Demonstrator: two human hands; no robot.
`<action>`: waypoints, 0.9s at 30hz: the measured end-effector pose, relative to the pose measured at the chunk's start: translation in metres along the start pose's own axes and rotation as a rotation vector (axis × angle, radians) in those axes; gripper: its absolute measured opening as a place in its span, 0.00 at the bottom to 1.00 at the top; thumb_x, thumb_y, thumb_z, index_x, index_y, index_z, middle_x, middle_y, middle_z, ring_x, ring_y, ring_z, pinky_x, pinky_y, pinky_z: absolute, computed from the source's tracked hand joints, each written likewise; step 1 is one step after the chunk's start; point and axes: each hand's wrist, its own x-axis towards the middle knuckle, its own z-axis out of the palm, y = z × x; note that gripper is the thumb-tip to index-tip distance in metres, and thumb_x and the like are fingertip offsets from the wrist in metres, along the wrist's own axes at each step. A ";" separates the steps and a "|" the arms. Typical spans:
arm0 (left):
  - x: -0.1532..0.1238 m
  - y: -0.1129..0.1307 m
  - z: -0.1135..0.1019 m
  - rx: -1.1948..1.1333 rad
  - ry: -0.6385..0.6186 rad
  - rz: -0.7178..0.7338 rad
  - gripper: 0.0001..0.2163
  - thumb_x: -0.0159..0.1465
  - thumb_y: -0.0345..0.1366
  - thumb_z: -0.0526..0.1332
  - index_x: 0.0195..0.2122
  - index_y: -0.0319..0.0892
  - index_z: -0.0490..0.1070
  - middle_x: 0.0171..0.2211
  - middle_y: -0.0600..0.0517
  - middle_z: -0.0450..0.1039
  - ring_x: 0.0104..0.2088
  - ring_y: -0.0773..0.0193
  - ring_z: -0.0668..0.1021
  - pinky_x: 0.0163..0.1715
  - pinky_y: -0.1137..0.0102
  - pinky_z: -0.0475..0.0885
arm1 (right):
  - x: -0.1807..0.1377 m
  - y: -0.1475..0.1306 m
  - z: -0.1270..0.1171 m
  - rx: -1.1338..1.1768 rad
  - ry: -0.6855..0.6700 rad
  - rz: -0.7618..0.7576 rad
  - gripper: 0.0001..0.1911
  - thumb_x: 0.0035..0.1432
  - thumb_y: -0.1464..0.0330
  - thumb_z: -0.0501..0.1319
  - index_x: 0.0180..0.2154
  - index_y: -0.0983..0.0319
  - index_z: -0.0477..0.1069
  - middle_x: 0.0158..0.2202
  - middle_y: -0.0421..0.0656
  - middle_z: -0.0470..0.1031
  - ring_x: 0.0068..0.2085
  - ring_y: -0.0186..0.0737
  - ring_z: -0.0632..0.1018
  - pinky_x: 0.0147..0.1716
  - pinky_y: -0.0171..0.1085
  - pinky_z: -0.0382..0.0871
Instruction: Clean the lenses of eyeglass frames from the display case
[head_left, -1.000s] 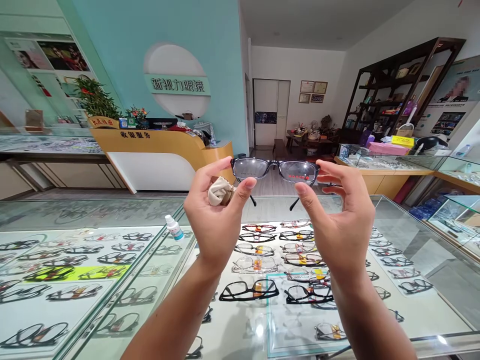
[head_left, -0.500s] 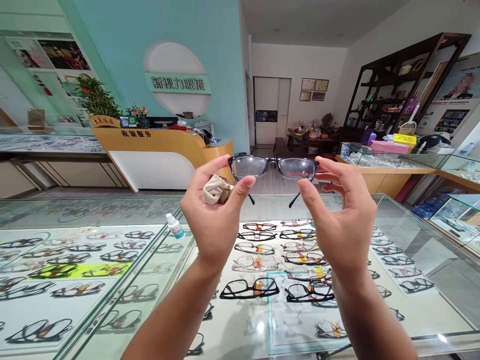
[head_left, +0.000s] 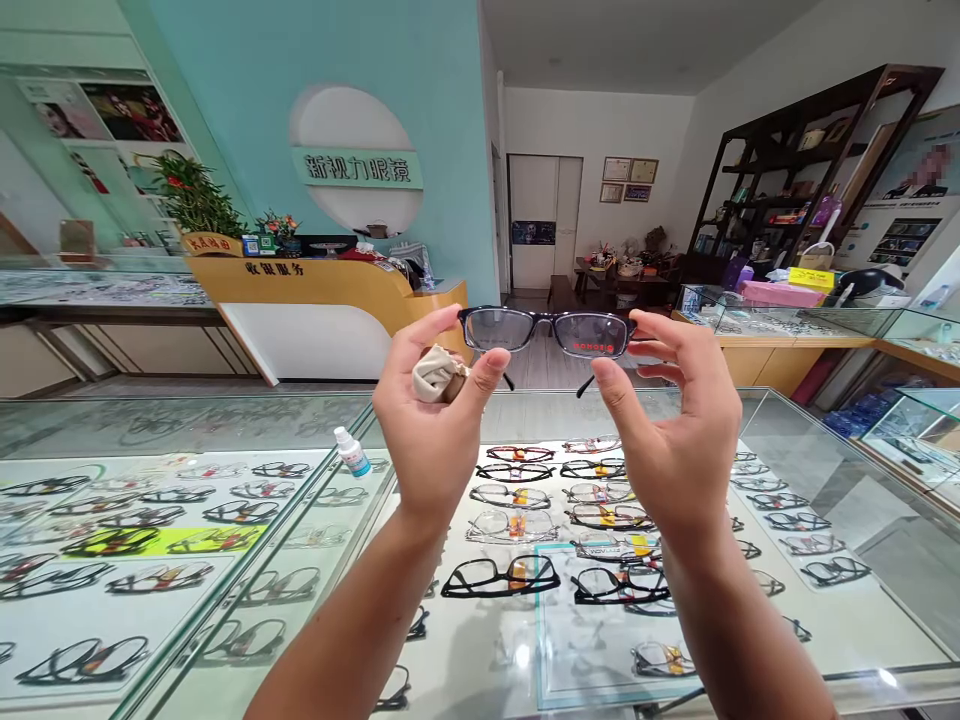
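Note:
A pair of dark-rimmed eyeglasses [head_left: 545, 322] is held up level above the glass counter, between both hands. My left hand [head_left: 431, 425] pinches its left end and also keeps a crumpled beige cloth [head_left: 438, 374] tucked against the palm. At the right end, the fingers of my right hand [head_left: 679, 420] close on the frame near the hinge. Red lettering shows on the right lens. The temples point down and toward me, partly hidden by my thumbs. To the left of my left wrist, a small white bottle with a blue label [head_left: 352, 452] stands on the counter.
Beneath my hands, a glass display case [head_left: 825, 620] holds rows of eyeglasses, including a black pair [head_left: 501, 577]. Another case [head_left: 45, 640] adjoins at left. Behind are a yellow-and-white reception desk [head_left: 315, 330], a dark wooden shelf [head_left: 780, 170] and further glass counters at right.
The eyeglasses have tilted slightly in my hands, and the lettering on the right lens reads clearer. Both hands have shifted a little inward; their grip stays the same.

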 end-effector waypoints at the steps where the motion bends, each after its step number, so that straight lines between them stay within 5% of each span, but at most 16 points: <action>1: 0.000 0.000 0.000 -0.010 -0.012 -0.017 0.29 0.60 0.58 0.82 0.56 0.48 0.82 0.43 0.50 0.78 0.32 0.68 0.75 0.31 0.71 0.73 | 0.000 0.000 0.000 -0.013 0.016 -0.018 0.17 0.73 0.60 0.69 0.60 0.54 0.78 0.56 0.48 0.83 0.50 0.50 0.85 0.49 0.53 0.85; 4: 0.001 0.002 0.001 -0.024 -0.043 -0.037 0.29 0.60 0.57 0.82 0.57 0.49 0.81 0.52 0.45 0.79 0.35 0.67 0.76 0.31 0.71 0.73 | 0.001 0.001 0.001 -0.047 0.042 -0.046 0.18 0.73 0.60 0.68 0.61 0.52 0.78 0.56 0.48 0.83 0.52 0.52 0.85 0.50 0.55 0.86; 11: 0.000 -0.004 0.010 -0.017 0.068 0.154 0.33 0.57 0.59 0.83 0.56 0.50 0.76 0.46 0.50 0.73 0.34 0.66 0.74 0.30 0.70 0.71 | 0.003 0.005 0.005 -0.024 0.014 -0.095 0.20 0.74 0.63 0.67 0.64 0.51 0.77 0.58 0.50 0.83 0.56 0.53 0.85 0.50 0.55 0.88; 17: -0.001 -0.010 0.013 -0.039 0.121 0.309 0.31 0.59 0.55 0.83 0.57 0.51 0.75 0.56 0.45 0.75 0.39 0.62 0.77 0.35 0.64 0.76 | 0.002 0.009 0.009 -0.017 -0.004 -0.114 0.23 0.74 0.63 0.66 0.67 0.51 0.75 0.61 0.50 0.81 0.60 0.56 0.83 0.52 0.57 0.88; 27: -0.002 -0.008 0.013 0.028 0.108 0.222 0.35 0.60 0.64 0.80 0.61 0.53 0.72 0.61 0.42 0.76 0.37 0.63 0.80 0.36 0.62 0.79 | -0.006 0.012 0.013 -0.038 0.039 -0.151 0.26 0.73 0.62 0.68 0.69 0.48 0.73 0.64 0.50 0.79 0.67 0.62 0.79 0.61 0.66 0.85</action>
